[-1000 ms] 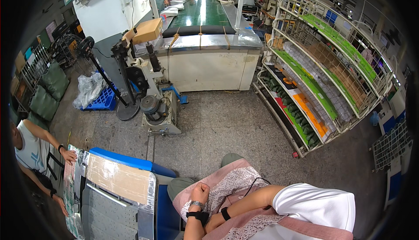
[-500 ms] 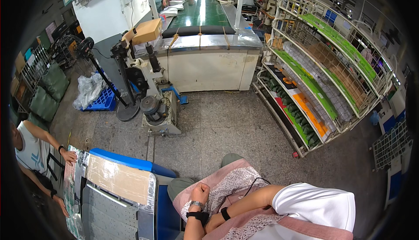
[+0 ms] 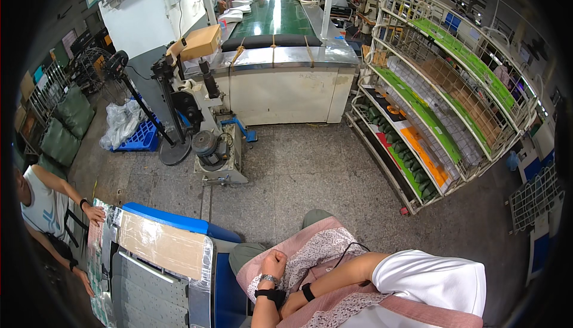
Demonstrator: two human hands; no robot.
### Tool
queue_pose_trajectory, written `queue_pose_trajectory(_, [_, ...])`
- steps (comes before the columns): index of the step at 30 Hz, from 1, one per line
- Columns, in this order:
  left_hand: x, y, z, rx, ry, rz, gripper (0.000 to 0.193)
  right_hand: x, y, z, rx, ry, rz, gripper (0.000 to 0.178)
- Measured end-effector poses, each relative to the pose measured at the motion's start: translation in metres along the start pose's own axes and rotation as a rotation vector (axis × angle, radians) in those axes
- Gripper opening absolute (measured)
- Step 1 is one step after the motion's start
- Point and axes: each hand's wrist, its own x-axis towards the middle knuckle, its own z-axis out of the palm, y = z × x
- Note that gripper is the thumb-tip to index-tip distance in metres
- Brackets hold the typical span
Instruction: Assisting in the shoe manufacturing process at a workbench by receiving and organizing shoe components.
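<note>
My left hand (image 3: pixel 274 265) rests on my lap, fingers curled closed, with nothing visible in them. A metal watch (image 3: pixel 268 278) and a black band circle that wrist. My right forearm crosses my body, and my right hand (image 3: pixel 292 305) lies against my left forearm, its fingers hidden. Beneath both arms is a pink apron (image 3: pixel 322 241) with a floral panel; a thin black cable (image 3: pixel 348 248) curves over it. Left of my lap stands a blue-sided machine (image 3: pixel 222 280) with a cardboard-covered top (image 3: pixel 161 237) under clear film.
A co-worker's hands (image 3: pixel 94 214) touch the machine's far-left edge. Ahead stand a motor unit (image 3: pixel 209 149) and a green conveyor (image 3: pixel 274 15) with people beside it. A wire rack (image 3: pixel 441 107) holds green and orange boards on the right. A blue crate (image 3: pixel 137 137) carries plastic film.
My hands and the co-worker's hands have not moved. Far off, a person at the conveyor's left side has shifted slightly.
</note>
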Motion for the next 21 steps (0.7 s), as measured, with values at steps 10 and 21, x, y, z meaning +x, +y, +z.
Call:
queue_pose_trajectory(10, [0.000,0.001,0.000,0.003,-0.008,-0.009,0.016,-0.002,0.014,0.010,-0.039,0.039,-0.008,0.024])
queue_pose_trajectory(21, [-0.001,0.003,-0.001,-0.014,-0.008,-0.010,0.016,-0.002,0.015,0.010,-0.009,0.070,-0.025,0.023])
